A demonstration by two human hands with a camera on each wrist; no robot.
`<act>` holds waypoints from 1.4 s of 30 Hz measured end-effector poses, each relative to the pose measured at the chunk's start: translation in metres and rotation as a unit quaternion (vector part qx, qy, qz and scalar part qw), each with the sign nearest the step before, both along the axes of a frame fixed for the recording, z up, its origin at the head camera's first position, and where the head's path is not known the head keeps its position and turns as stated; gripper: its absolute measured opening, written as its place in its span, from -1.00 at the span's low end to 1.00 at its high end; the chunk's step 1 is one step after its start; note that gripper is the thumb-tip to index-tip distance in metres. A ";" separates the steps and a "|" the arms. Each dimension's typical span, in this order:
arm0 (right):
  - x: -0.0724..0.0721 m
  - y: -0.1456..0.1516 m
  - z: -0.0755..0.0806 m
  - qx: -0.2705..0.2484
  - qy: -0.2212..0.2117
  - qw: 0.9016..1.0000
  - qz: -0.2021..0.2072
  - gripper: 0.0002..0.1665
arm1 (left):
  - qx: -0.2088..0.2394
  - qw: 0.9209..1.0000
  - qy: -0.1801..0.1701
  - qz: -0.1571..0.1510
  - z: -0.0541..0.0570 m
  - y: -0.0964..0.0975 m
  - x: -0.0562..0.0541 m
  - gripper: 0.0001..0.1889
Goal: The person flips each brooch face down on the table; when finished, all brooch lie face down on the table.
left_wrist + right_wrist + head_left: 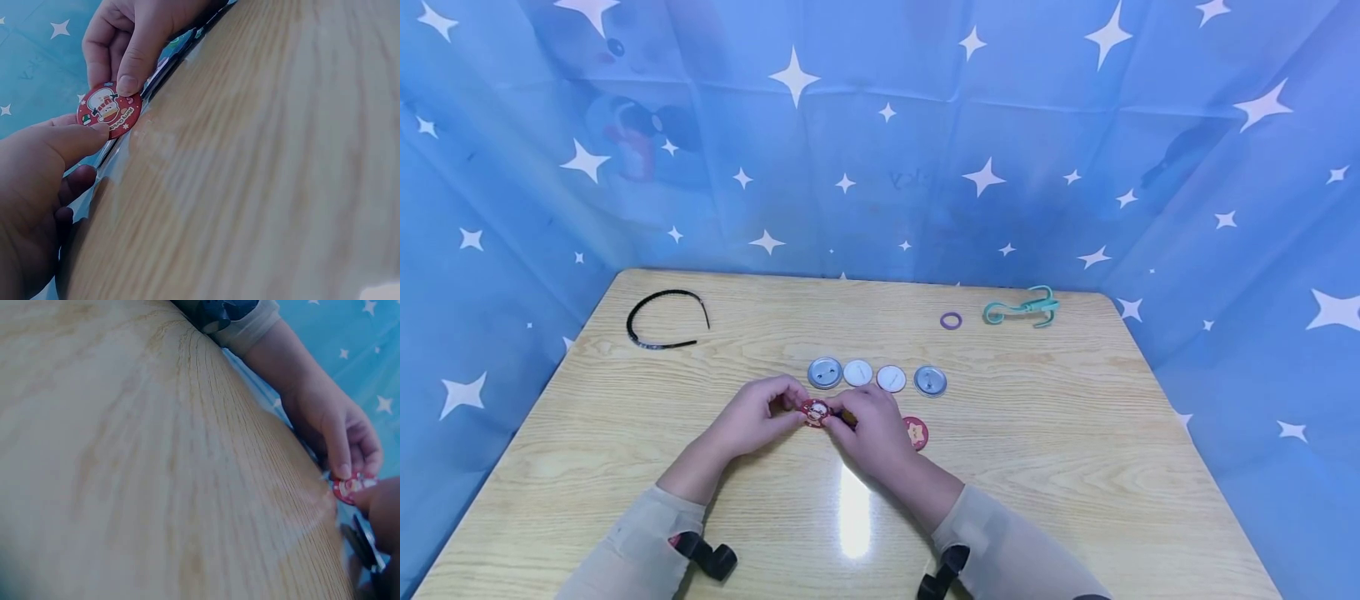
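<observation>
A round red pin badge (816, 412) with a white cartoon figure is between my two hands. My left hand (758, 423) pinches its left edge, the thumb lying on the printed face in the left wrist view. On the opposite edge, my right hand (874, 432) grips it with thumb and fingers. Part of something dark and yellowish shows under the right hand, too covered to name. Another red badge (916, 433) with a yellow star lies beside the right hand. Behind the hands, a silver badge back (825, 372), two white discs (857, 372) and a second silver badge back (930, 381) form a row.
A black headband (640, 335) lies at the table's back left. Toward the back right are a purple hair tie (951, 321) and a teal hair claw (1022, 308). A blue curtain with white stars (880, 167) hangs behind the wooden table (1037, 467).
</observation>
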State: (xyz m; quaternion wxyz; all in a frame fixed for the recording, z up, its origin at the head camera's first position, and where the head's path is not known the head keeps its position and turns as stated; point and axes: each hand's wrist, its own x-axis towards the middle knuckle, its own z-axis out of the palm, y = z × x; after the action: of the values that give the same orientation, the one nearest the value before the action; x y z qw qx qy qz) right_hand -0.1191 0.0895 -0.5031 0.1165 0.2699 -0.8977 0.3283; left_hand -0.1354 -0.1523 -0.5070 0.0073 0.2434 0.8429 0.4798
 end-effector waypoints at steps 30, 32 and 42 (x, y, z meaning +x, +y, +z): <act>-0.002 0.001 -0.003 -0.045 0.045 0.997 0.042 -0.89 | -0.017 0.998 0.065 -0.009 -0.007 -0.002 -0.001 -0.78; -0.003 0.001 -0.004 -0.042 0.058 0.996 0.053 -0.90 | -0.011 0.998 0.066 -0.010 -0.007 -0.003 -0.001 -0.75; -0.005 0.002 -0.004 -0.016 0.077 0.994 0.082 -0.81 | -0.019 0.992 0.111 -0.049 -0.007 -0.003 -0.004 -0.72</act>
State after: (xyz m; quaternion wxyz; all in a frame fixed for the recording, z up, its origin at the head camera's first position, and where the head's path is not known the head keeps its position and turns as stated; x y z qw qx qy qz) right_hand -0.1243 0.0913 -0.5066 0.1626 0.3651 -0.8556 0.3289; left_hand -0.1393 -0.1551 -0.5141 -0.0580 0.3359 0.8343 0.4333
